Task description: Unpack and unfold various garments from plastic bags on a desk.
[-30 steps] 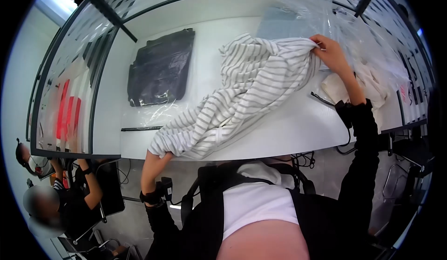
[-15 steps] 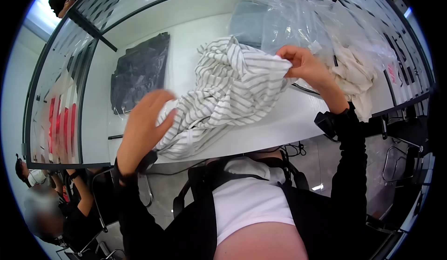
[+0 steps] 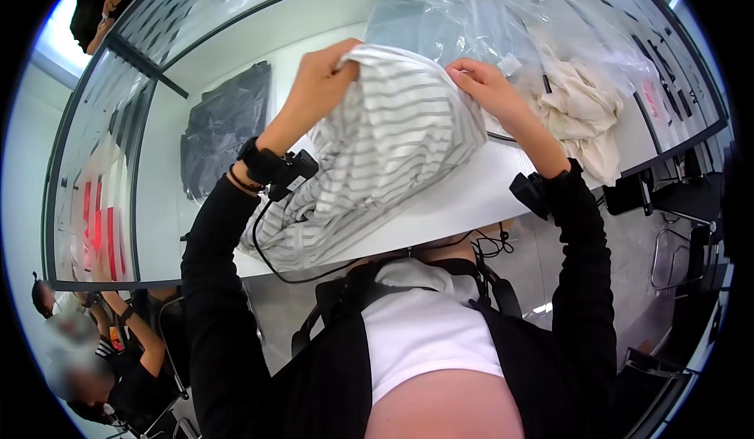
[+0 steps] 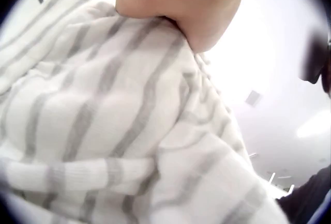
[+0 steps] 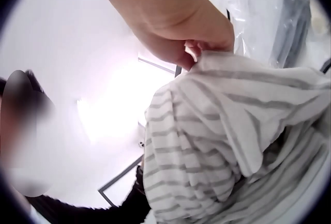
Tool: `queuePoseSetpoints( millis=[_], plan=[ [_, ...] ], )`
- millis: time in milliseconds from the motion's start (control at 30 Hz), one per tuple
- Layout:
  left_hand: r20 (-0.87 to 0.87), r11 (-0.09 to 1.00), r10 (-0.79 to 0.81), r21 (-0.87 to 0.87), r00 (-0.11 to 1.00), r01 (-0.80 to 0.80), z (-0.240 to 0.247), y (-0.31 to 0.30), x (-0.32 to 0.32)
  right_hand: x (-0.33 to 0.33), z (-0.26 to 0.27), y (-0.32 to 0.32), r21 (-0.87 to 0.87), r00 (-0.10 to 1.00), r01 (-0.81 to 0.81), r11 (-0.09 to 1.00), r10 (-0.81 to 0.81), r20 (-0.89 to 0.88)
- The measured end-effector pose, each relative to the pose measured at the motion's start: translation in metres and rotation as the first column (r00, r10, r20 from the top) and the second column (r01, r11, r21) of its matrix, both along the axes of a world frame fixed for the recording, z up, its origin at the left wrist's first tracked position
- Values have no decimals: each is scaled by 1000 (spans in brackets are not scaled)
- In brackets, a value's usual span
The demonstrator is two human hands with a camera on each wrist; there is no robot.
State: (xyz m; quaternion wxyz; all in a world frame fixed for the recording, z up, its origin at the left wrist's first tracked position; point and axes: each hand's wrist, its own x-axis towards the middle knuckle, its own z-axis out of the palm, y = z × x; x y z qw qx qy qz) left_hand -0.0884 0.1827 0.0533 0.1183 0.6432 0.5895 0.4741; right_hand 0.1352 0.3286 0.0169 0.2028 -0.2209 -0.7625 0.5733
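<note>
A white cloth garment with grey stripes (image 3: 393, 125) is held up by its far edge in the head view, its lower part bunched on the white table (image 3: 440, 217). The left hand (image 3: 318, 82) pinches the top left of that edge; in the left wrist view the left hand (image 4: 181, 7) has its fingers curled into the fabric (image 4: 103, 95). At the upper right the right hand (image 3: 491, 89) grips the cloth between thumb and fingers. The right wrist view shows the right hand (image 5: 181, 27) pinching the striped fabric (image 5: 196, 146), which hangs in folds below.
A dark folded garment in clear plastic (image 3: 228, 129) lies at the left of the table. Behind the striped cloth is a blue-grey packed item (image 3: 408, 27) under clear plastic. A cream cloth (image 3: 581, 109) lies at the right. Other people are at the left edge.
The left hand has let go of the near left end, moved up and away from the body, and taken hold of the far edge. That part of the cloth is now raised and spread.
</note>
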Motion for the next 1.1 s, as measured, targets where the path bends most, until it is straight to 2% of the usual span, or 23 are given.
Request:
queuePoseSetpoints(
  millis=[67, 100, 200, 233, 267, 300, 400, 433, 533, 567, 667, 700, 733, 800, 933, 967, 1067, 1100],
  plan=[
    [70, 988, 120, 90, 990, -126, 9, 0, 2, -8, 0, -3, 254, 994, 108, 961, -111, -2],
    [105, 972, 179, 132, 978, -192, 16, -1, 2, -12, 2, -11, 271, 987, 160, 949, -154, -42],
    [-103, 956, 285, -40, 953, -290, 38, -7, -7, -16, 36, -55, 451, 978, 153, 879, -68, -198],
    [-94, 952, 296, 110, 951, -286, 35, -3, 0, -25, 36, -65, 452, 981, 85, 888, 4, -192],
    [-208, 948, 308, 151, 928, -281, 36, 1, 6, -34, 35, -75, 450, 979, 20, 893, 73, -188],
    [-262, 967, 253, 66, 931, -244, 39, 3, 18, -42, 34, -82, 451, 973, -42, 891, 138, -183],
    [-324, 981, 85, -138, 942, -136, 56, 0, 28, -66, 21, -78, 261, 973, -55, 964, 110, -201],
    [-331, 977, 33, -189, 943, -101, 63, 0, 25, -65, 23, -74, 112, 984, -62, 992, 79, -158],
    [-469, 971, -76, -236, 880, -42, 83, -18, -7, -52, 32, -51, 7, 982, -107, 994, 107, -155],
    [-565, 973, -89, -224, 820, -49, 84, -23, -19, -49, 35, -49, -12, 987, -109, 994, 106, -122],
    [-558, 920, -154, -381, 815, -87, 84, -34, -33, -45, 51, -59, -120, 999, 21, 993, -25, -30],
    [-571, 890, -136, -429, 810, -153, 88, -38, -34, -48, 47, -52, -151, 999, -15, 988, 8, -45],
    [-505, 917, -113, -384, 856, -105, 86, -39, -40, -47, 48, -50, -229, 997, -23, 973, 4, -83],
    [-354, 958, -88, -287, 931, -18, 73, -42, -54, -45, 48, -51, -390, 989, -47, 919, -13, -150],
    [-272, 978, -47, -210, 961, -11, 64, -47, -55, -38, 37, -52, -593, 992, -63, 802, -17, -129],
    [-271, 977, -28, -211, 962, -31, 61, -44, -58, -39, 23, -45, -617, 985, -109, 779, 0, -173],
    [-257, 991, 23, -123, 966, -56, 53, -37, -63, -41, 10, -38, -740, 909, -411, 533, 172, -381],
    [-250, 995, 36, -83, 968, -59, 51, -36, -64, -36, 11, -43, -776, 905, -415, 476, 130, -405]
  ],
)
